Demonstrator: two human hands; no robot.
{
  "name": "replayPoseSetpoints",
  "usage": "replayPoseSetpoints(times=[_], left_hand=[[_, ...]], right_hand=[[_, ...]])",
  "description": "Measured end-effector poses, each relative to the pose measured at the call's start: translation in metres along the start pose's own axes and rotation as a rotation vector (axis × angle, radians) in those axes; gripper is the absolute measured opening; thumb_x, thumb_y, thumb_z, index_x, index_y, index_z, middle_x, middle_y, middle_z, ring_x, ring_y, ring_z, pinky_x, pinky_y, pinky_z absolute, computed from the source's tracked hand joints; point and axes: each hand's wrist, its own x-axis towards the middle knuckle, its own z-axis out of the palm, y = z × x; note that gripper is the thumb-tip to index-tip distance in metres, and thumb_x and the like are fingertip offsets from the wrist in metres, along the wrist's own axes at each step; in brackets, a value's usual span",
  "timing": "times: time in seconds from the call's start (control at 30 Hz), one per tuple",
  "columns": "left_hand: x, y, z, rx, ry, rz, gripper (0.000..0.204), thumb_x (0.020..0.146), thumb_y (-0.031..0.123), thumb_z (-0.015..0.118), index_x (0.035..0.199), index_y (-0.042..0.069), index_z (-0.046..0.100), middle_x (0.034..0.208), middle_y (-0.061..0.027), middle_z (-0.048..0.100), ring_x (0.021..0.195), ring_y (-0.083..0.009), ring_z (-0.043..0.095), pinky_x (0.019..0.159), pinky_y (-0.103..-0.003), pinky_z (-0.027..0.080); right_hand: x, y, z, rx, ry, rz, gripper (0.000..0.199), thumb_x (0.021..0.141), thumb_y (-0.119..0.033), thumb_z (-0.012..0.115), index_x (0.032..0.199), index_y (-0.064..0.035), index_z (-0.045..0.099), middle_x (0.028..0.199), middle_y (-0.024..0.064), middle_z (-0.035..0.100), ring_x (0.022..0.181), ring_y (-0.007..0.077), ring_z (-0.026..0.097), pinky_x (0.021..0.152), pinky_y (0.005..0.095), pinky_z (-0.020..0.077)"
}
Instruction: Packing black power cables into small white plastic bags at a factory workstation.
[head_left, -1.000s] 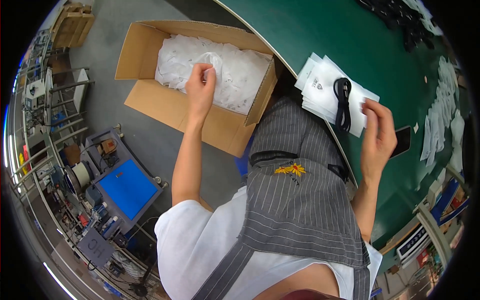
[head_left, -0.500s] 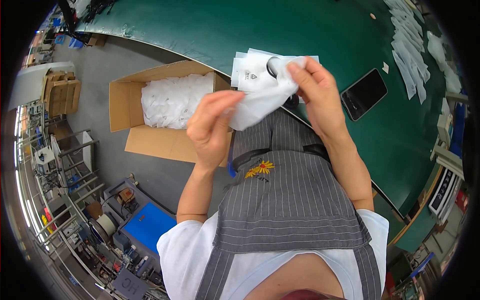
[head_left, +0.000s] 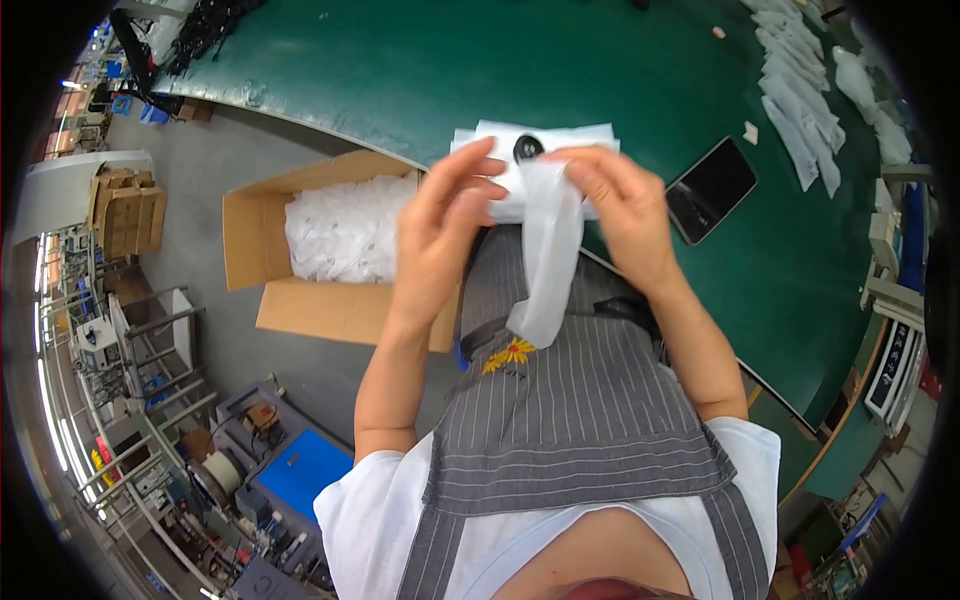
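A translucent white plastic bag hangs long and narrow in front of my apron, its lower end over the yellow flower embroidery. My right hand pinches it at the top between thumb and fingers. To its left, my left hand is raised with curved fingers apart and nothing visible in them. A round black object shows just above the bag's top, between the two hands; whether it is held or lies on the sheets, I cannot tell. Behind the hands, a stack of flat white bags lies at the table's edge.
On the green table, a black phone lies right of my right hand. Filled white bags lie in a row at the far right. An open cardboard box of white bags stands at the left, beside the table.
My left hand has come off the bag, which was stretched between both hands and now hangs down from my right hand. The right hand has shifted slightly left.
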Motion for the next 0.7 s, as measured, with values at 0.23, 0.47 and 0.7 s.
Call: replayPoseSetpoints(times=[0.23, 0.47, 0.7], left_hand=[[0.014, -0.035, 0.032, 0.041, 0.169, 0.206, 0.013, 0.094, 0.012, 0.055, 0.095, 0.000, 0.061, 0.084, -0.0016, 0.061, 0.074, -0.0060, 0.053, 0.066, -0.020, 0.043], [0.013, -0.047, 0.043, 0.390, 0.337, 0.485, 0.008, 0.092, 0.009, 0.055, 0.092, 0.001, 0.059, 0.077, -0.0065, 0.063, 0.062, -0.0099, 0.058, 0.055, -0.025, 0.046], [0.005, -0.047, 0.017, 0.294, 0.276, 0.224, 0.015, 0.095, 0.012, 0.052, 0.101, -0.001, 0.056, 0.077, 0.0002, 0.059, 0.064, -0.0073, 0.051, 0.060, -0.020, 0.043]], right_hand=[[-0.006, -0.003, 0.001, -0.245, 0.120, -0.109, 0.019, 0.092, -0.016, 0.055, 0.095, 0.0003, 0.064, 0.080, 0.0110, 0.064, 0.067, 0.0178, 0.060, 0.063, 0.0289, 0.0475], [0.007, -0.001, 0.009, 0.010, 0.198, 0.081, 0.023, 0.098, -0.021, 0.045, 0.090, -0.0026, 0.056, 0.079, -0.0013, 0.057, 0.068, 0.0035, 0.047, 0.060, 0.0200, 0.0392], [0.016, 0.016, 0.019, -0.158, 0.233, -0.097, 0.023, 0.097, -0.021, 0.046, 0.090, -0.0030, 0.058, 0.074, -0.0017, 0.054, 0.064, 0.0045, 0.044, 0.058, 0.0194, 0.0364]])
